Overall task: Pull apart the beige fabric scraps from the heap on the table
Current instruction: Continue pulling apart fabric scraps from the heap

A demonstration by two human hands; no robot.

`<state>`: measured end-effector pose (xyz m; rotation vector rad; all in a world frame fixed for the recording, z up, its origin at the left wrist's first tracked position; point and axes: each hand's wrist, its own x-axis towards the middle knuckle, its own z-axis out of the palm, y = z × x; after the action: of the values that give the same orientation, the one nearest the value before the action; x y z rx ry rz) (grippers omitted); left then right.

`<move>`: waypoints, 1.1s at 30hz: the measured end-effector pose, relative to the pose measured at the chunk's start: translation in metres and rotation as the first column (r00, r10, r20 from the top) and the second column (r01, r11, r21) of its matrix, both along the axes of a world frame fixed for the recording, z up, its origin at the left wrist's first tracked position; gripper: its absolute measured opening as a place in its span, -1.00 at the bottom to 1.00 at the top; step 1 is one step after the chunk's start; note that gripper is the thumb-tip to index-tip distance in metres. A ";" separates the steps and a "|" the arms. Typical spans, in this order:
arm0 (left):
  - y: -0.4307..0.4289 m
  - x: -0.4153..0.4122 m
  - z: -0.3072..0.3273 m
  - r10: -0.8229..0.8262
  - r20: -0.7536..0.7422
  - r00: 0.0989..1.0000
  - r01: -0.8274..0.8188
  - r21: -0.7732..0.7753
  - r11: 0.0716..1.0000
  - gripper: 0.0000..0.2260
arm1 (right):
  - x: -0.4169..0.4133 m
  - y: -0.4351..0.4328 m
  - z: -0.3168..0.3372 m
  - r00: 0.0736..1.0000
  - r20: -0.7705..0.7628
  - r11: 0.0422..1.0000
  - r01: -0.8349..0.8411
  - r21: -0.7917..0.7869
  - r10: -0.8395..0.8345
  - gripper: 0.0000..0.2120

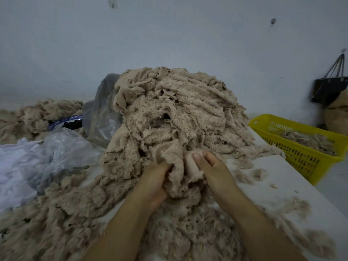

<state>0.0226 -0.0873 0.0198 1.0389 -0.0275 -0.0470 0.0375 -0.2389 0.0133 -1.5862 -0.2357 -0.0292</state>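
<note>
A tall heap of beige fluffy fabric scraps fills the middle of the white table. At its near foot, both my hands hold one beige scrap. My left hand grips the scrap's left side with curled fingers. My right hand pinches its right side between thumb and fingers. More shredded beige fluff lies spread over the table in front of me and to the left.
A yellow slotted basket with some beige scraps stands at the table's right edge. Clear plastic bags and white material lie at left. A black bag hangs on the far right wall. Another beige pile sits back left.
</note>
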 end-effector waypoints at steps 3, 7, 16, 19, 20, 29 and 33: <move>-0.001 0.002 -0.004 0.065 0.057 0.996 -0.081 0.340 0.937 -0.82 | 0.000 -0.003 0.003 0.999 0.029 0.997 -0.016 0.072 0.014 -0.75; -0.003 -0.001 -0.007 -0.025 0.043 0.999 -0.005 0.589 0.808 -0.92 | -0.001 0.000 0.005 0.998 -0.005 0.988 -0.064 0.138 0.066 -0.77; 0.032 0.009 0.004 0.226 -0.091 0.970 -0.231 -0.045 0.972 -0.71 | 0.013 -0.032 0.010 0.977 -0.156 0.884 0.200 0.424 -0.146 -0.83; 0.032 0.013 0.002 0.108 -0.170 0.979 -0.157 -0.306 0.939 -0.57 | 0.009 -0.022 0.004 0.989 0.021 0.989 0.145 -0.038 -0.144 -0.65; 0.029 0.013 0.001 0.077 -0.182 0.980 -0.138 -0.352 0.926 -0.57 | 0.006 -0.015 0.001 0.991 0.092 0.978 0.112 -0.178 -0.097 -0.66; 0.034 0.013 0.006 0.004 0.001 1.000 -0.003 -0.516 0.857 -0.56 | 0.005 0.013 -0.015 0.977 0.165 0.706 0.021 -0.708 0.137 -0.91; 0.041 0.017 0.008 0.144 -0.017 0.989 -0.135 -0.473 0.871 -0.68 | 0.011 -0.008 -0.007 0.997 0.078 0.885 0.061 -0.462 -0.029 -0.85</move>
<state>0.0401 -0.0462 0.0277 0.5466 0.0194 0.0984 0.0489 -0.2467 0.0062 -2.0736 -0.2732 -0.0677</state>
